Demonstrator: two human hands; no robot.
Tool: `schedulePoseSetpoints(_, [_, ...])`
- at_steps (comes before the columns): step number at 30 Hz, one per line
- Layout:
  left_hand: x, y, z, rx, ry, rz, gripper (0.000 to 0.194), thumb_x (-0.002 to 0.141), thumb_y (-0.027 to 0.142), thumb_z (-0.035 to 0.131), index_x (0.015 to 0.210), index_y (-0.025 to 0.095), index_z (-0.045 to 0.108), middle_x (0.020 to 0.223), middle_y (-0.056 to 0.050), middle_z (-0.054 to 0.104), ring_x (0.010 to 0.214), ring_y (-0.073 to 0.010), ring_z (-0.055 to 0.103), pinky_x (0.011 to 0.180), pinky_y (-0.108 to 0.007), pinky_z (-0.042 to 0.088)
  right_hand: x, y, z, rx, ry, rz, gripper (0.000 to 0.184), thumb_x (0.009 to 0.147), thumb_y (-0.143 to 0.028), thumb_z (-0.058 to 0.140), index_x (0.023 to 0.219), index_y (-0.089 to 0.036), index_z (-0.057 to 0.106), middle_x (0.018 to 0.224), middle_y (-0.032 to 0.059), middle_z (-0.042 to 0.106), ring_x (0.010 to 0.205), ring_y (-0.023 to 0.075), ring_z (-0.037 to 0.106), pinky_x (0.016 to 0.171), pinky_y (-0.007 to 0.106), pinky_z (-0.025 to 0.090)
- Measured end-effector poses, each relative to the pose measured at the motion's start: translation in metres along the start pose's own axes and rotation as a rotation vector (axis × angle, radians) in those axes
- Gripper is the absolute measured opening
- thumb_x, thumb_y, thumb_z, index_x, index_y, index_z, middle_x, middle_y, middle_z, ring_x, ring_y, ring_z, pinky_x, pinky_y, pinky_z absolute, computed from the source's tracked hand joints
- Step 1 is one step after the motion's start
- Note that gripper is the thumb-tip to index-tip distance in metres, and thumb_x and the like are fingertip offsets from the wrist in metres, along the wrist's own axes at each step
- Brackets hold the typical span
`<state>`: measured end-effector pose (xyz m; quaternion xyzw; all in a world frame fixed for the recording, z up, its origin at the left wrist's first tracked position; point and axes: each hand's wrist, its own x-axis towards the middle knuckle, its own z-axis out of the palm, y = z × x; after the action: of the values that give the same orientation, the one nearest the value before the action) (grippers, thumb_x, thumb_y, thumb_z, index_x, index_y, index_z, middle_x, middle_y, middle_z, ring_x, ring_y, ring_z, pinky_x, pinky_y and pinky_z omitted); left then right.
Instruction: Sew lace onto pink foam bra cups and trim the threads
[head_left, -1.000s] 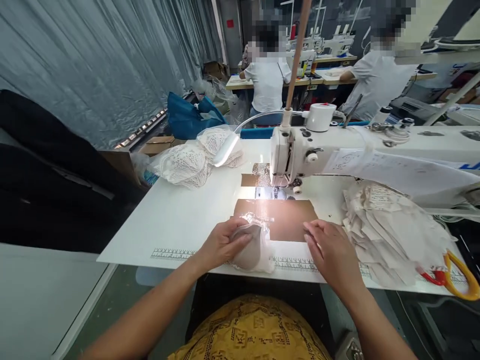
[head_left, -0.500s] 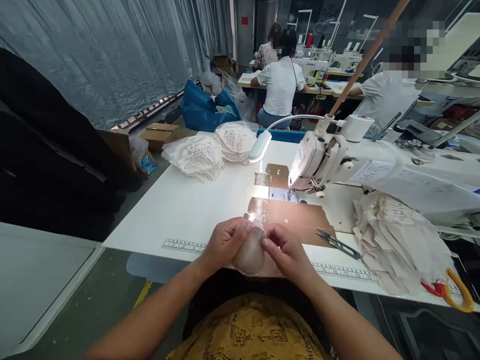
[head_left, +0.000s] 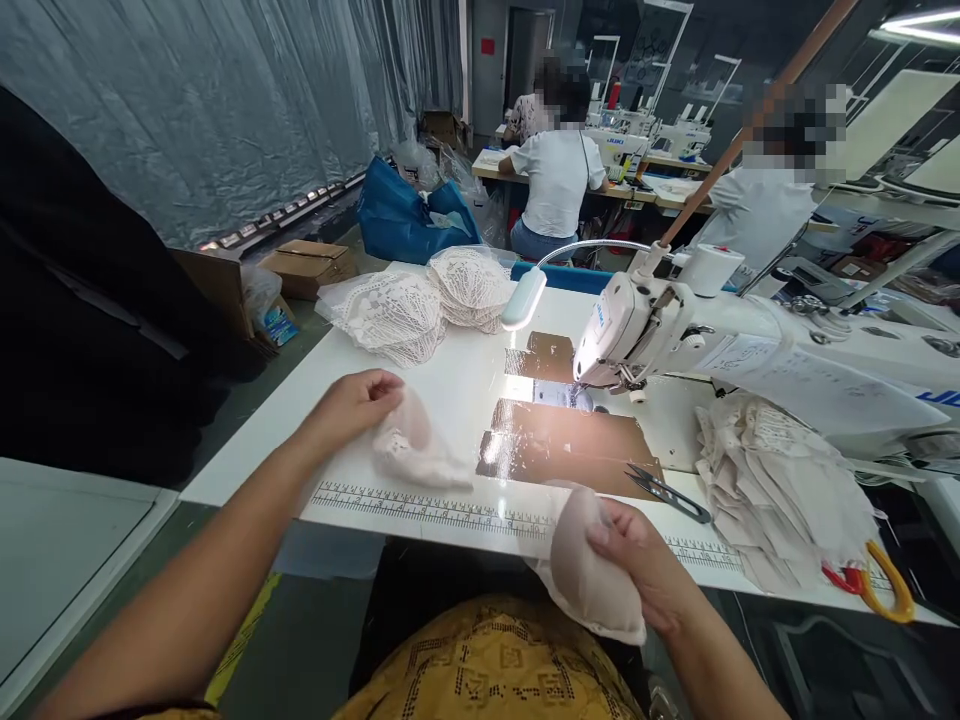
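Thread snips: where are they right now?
In the head view, the thread snips lie right of centre, beyond the right hand, blades on the brown sheet, handles toward the beige fabric stack.

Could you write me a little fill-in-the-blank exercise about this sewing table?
1. The right hand holds a pale fabric piece; nearer the lace stacks is the person's ____.
2. The dark snips partly overlap a sheet coloured ____.
3. The sewing machine's head is mostly ____.

Missing words: left hand; brown; white.
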<state>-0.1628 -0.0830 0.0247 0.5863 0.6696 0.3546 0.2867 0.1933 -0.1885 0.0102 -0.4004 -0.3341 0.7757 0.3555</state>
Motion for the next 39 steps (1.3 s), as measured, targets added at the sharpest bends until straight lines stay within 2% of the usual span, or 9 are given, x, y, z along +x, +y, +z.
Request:
schedulePoseSetpoints(3, [0.007, 0.015, -0.006, 0.341, 0.057, 0.237, 0.047, 0.076, 0.052, 0.055, 0.106, 0.016, 0.064, 0.116, -0.011, 0.062, 0.107, -0.0292, 0.057, 0.090, -0.040, 0.048, -0.018, -0.003, -0.012, 0.096, 0.229, -0.089, 0.046, 0.069, -0.041, 0.078, 0.108, -0.018, 0.069, 0.091, 0.0104, 0.074, 0.080, 0.0255, 0.070, 0.076, 0.039, 0.055])
schedulePoseSetpoints(6, [0.014, 0.044, 0.027, 0.383, -0.099, 0.463, 0.048, 0.089, 0.049, 0.040, 0.118, 0.015, 0.059, 0.129, -0.012, 0.056, 0.121, -0.0262, 0.050, 0.104, -0.040, 0.039, -0.024, -0.006, -0.013, 0.152, 0.364, -0.198, 0.049, 0.068, -0.039, 0.080, 0.112, -0.022, 0.068, 0.093, 0.0089, 0.075, 0.083, 0.0250, 0.070, 0.079, 0.039, 0.054])
schedulePoseSetpoints(10, [0.048, 0.079, 0.100, 0.521, -0.384, 0.545, 0.052, 0.095, 0.043, 0.033, 0.138, 0.016, 0.043, 0.152, -0.012, 0.032, 0.140, -0.0271, 0.026, 0.115, -0.041, 0.023, -0.023, 0.000, -0.003, 0.094, 0.231, -0.196, 0.041, 0.064, -0.034, 0.083, 0.100, -0.019, 0.071, 0.079, 0.0059, 0.074, 0.068, 0.0201, 0.067, 0.068, 0.033, 0.055])
schedulePoseSetpoints(16, [0.102, 0.091, 0.162, 0.559, -0.375, 0.507, 0.056, 0.097, 0.044, 0.031, 0.144, 0.014, 0.033, 0.151, -0.018, 0.030, 0.140, -0.0361, 0.024, 0.110, -0.052, 0.024, -0.034, 0.011, -0.005, -0.003, 0.136, -0.190, 0.040, 0.066, -0.041, 0.080, 0.098, -0.019, 0.070, 0.057, 0.0008, 0.064, 0.043, 0.0135, 0.053, 0.047, 0.026, 0.047])
schedulePoseSetpoints(22, [0.112, 0.080, 0.170, 0.574, -0.474, 0.650, 0.058, 0.096, 0.050, 0.031, 0.146, 0.021, 0.032, 0.155, -0.011, 0.027, 0.142, -0.0309, 0.021, 0.113, -0.048, 0.020, -0.050, 0.002, -0.022, 0.060, 0.258, -0.257, 0.050, 0.063, -0.039, 0.081, 0.108, -0.020, 0.068, 0.087, 0.0086, 0.073, 0.079, 0.0258, 0.069, 0.071, 0.036, 0.054])
schedulePoseSetpoints(26, [0.123, 0.088, 0.176, 0.600, -0.437, 0.657, 0.062, 0.098, 0.045, 0.023, 0.150, 0.011, 0.021, 0.157, -0.018, 0.016, 0.143, -0.0331, 0.017, 0.113, -0.048, 0.020, -0.042, -0.001, -0.021, 0.074, 0.238, -0.268, 0.046, 0.066, -0.037, 0.080, 0.106, -0.019, 0.069, 0.082, 0.0090, 0.073, 0.071, 0.0245, 0.069, 0.066, 0.035, 0.055])
schedulePoseSetpoints(30, [0.124, 0.098, 0.179, 0.627, -0.473, 0.729, 0.056, 0.098, 0.040, 0.027, 0.146, 0.013, 0.032, 0.153, -0.015, 0.030, 0.140, -0.0312, 0.027, 0.112, -0.046, 0.025, -0.032, 0.001, -0.013, 0.072, 0.155, -0.311, 0.041, 0.065, -0.038, 0.080, 0.099, -0.018, 0.072, 0.081, 0.0095, 0.073, 0.071, 0.0248, 0.069, 0.069, 0.037, 0.056])
schedulePoseSetpoints(34, [0.100, 0.086, 0.168, 0.621, -0.553, 0.784, 0.055, 0.098, 0.040, 0.027, 0.145, 0.013, 0.034, 0.153, -0.014, 0.030, 0.142, -0.0298, 0.024, 0.114, -0.045, 0.020, -0.044, 0.001, -0.035, 0.091, 0.288, -0.342, 0.040, 0.063, -0.035, 0.082, 0.099, -0.020, 0.072, 0.088, 0.0112, 0.075, 0.082, 0.0274, 0.070, 0.079, 0.041, 0.055])
schedulePoseSetpoints(39, [0.029, 0.072, 0.159, 0.569, -0.658, 0.821, 0.058, 0.097, 0.048, 0.031, 0.147, 0.019, 0.033, 0.157, -0.011, 0.021, 0.145, -0.0355, 0.012, 0.116, -0.051, 0.011, -0.060, -0.007, -0.078, 0.079, 0.455, -0.400, 0.052, 0.061, -0.038, 0.083, 0.109, -0.022, 0.069, 0.090, 0.0132, 0.075, 0.085, 0.0308, 0.071, 0.084, 0.046, 0.053])
